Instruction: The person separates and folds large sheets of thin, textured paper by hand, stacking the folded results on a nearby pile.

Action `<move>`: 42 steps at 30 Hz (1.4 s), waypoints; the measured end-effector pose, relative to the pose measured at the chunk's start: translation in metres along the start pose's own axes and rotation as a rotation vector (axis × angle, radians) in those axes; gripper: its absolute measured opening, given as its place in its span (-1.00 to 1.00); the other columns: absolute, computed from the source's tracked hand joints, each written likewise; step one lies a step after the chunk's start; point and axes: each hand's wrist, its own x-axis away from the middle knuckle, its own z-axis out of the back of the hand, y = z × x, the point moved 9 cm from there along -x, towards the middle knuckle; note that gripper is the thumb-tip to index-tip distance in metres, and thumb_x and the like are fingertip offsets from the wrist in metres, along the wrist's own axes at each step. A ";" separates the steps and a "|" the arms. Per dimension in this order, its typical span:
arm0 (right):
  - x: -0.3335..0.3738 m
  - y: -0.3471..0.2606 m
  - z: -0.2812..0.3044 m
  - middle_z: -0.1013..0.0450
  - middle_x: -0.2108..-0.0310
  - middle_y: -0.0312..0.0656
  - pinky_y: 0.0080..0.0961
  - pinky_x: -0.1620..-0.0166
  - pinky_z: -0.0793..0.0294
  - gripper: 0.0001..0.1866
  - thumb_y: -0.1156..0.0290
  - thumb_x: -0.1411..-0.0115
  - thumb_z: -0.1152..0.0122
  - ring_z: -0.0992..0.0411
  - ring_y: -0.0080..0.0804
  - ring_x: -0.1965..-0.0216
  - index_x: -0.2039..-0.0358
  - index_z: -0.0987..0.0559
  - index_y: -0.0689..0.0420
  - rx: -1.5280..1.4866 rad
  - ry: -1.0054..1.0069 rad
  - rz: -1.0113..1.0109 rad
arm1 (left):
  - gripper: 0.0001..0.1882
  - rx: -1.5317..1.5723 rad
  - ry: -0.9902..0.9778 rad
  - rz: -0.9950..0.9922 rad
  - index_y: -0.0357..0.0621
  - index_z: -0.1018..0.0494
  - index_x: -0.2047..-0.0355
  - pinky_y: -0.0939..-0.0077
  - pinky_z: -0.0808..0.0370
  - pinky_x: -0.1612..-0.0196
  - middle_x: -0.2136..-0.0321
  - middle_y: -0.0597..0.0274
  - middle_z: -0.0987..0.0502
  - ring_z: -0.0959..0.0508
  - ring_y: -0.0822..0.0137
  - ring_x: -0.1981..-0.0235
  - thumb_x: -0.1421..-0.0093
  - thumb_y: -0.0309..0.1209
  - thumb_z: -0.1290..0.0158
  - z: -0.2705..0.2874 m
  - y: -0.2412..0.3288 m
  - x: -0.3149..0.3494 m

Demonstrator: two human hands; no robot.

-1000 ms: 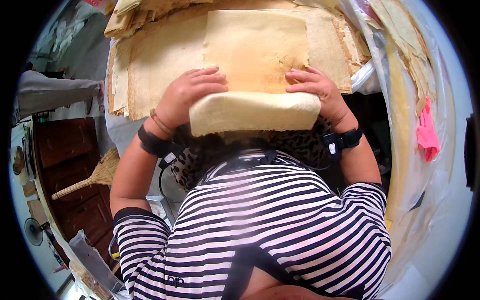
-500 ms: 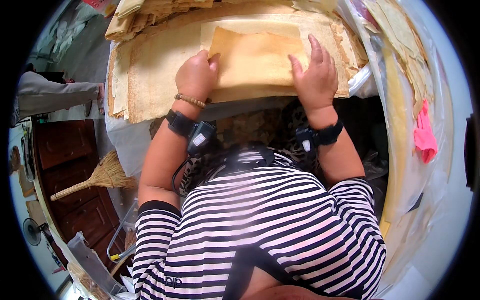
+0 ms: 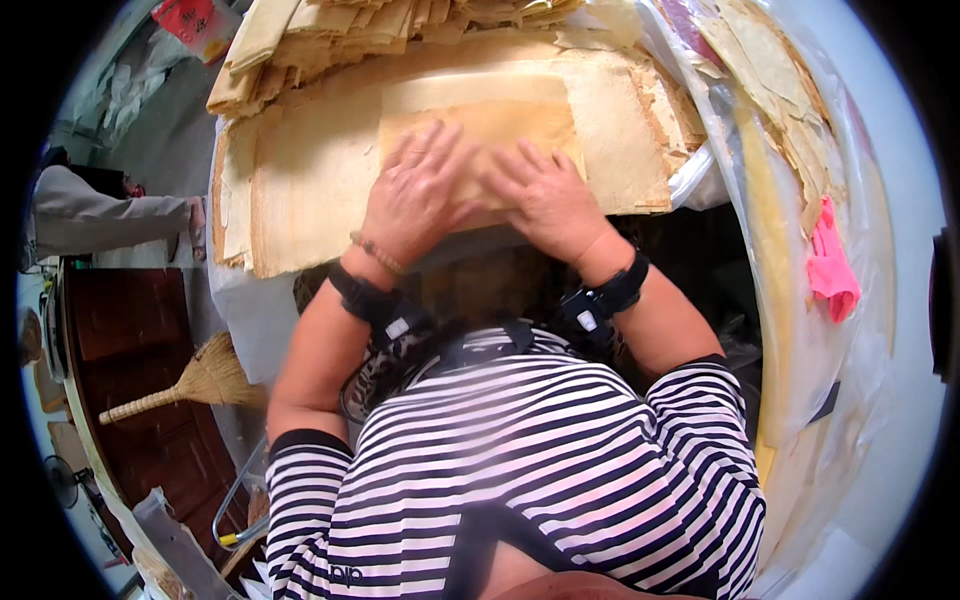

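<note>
A thin, yellowish-tan sheet (image 3: 500,122) lies flat near the front edge of a pile of larger pale sheets (image 3: 310,165). A lighter sheet (image 3: 470,90) shows beneath its far edge. My left hand (image 3: 415,190) rests over the tan sheet's left part, palm down, fingers stretched forward. Over its right part is my right hand (image 3: 555,205), also palm down with fingers spread and slightly blurred. Nothing is gripped in either hand. The near part of the tan sheet is hidden under both hands.
Folded and broken tan sheets (image 3: 350,45) are heaped behind the pile. At right, a pink glove (image 3: 832,265) lies on clear plastic, near more sheets (image 3: 785,100). A straw broom (image 3: 195,385) and a dark wooden cabinet (image 3: 125,320) stand left. Another person's leg (image 3: 120,205) shows far left.
Both hands have let go of the tan sheet's side edges and moved inward onto it, fingers outstretched. The sheet, its far edge raised before, now lies flat.
</note>
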 end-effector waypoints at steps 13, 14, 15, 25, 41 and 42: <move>0.005 0.160 -0.008 -0.52 0.52 -0.29 -0.54 0.29 -0.51 -0.71 0.22 -0.30 -0.25 -0.43 -0.61 0.45 0.20 -0.66 0.22 -1.034 0.173 -0.634 | -0.76 1.158 -0.074 0.461 -0.28 -0.59 0.14 0.64 -0.51 0.26 0.33 0.38 -0.66 -0.53 0.62 0.33 -0.32 -0.34 -0.17 -0.040 -0.098 -0.013; -0.003 0.165 -0.009 -0.56 0.47 -0.09 -0.39 0.30 -0.55 -0.67 0.17 -0.31 -0.19 -0.54 -0.37 0.43 0.21 -0.63 0.22 -0.768 0.114 -0.631 | -0.72 1.013 0.044 0.511 -0.27 -0.58 0.18 0.54 -0.53 0.27 0.36 0.24 -0.66 -0.58 0.46 0.36 -0.28 -0.28 -0.20 -0.038 -0.105 -0.015; -0.008 0.166 -0.013 -0.56 0.47 -0.09 -0.39 0.30 -0.55 -0.67 0.17 -0.31 -0.19 -0.54 -0.37 0.43 0.21 -0.63 0.22 -0.768 0.114 -0.629 | -0.69 0.864 0.158 0.556 -0.27 -0.58 0.21 0.45 -0.56 0.28 0.40 0.09 -0.67 -0.64 0.31 0.40 -0.25 -0.22 -0.23 -0.036 -0.112 -0.016; -0.035 0.156 -0.015 -0.57 0.36 0.14 0.01 0.20 -0.51 -0.63 0.08 -0.30 -0.13 -0.54 0.17 0.27 0.29 -0.57 0.19 -0.130 0.106 -0.673 | -0.35 -0.128 0.429 0.270 0.11 -0.30 -0.27 0.14 -0.40 -0.21 -0.25 0.03 -0.39 -0.43 0.06 -0.22 -0.26 0.06 -0.11 0.007 -0.056 -0.050; -0.026 0.102 -0.011 -0.22 -0.38 -0.08 -0.16 -0.45 -0.01 -0.23 -0.19 -0.23 -0.15 -0.08 -0.09 -0.44 -0.33 -0.37 0.01 -0.061 0.109 -0.177 | -0.62 0.071 -0.202 -0.197 0.03 -0.45 -0.06 0.25 -0.47 -0.09 -0.12 0.30 -0.46 -0.43 0.26 -0.20 -0.24 -0.25 -0.09 -0.026 -0.017 -0.058; -0.026 0.108 -0.005 -0.26 -0.35 -0.04 -0.19 -0.42 -0.09 -0.24 -0.13 -0.22 -0.20 -0.15 -0.08 -0.40 -0.32 -0.37 0.04 -0.230 0.136 -0.200 | -0.70 -0.015 0.021 -0.272 0.12 -0.49 0.00 0.40 -0.58 0.21 0.14 0.40 -0.57 -0.60 0.34 0.10 -0.24 -0.38 -0.04 -0.013 -0.017 -0.056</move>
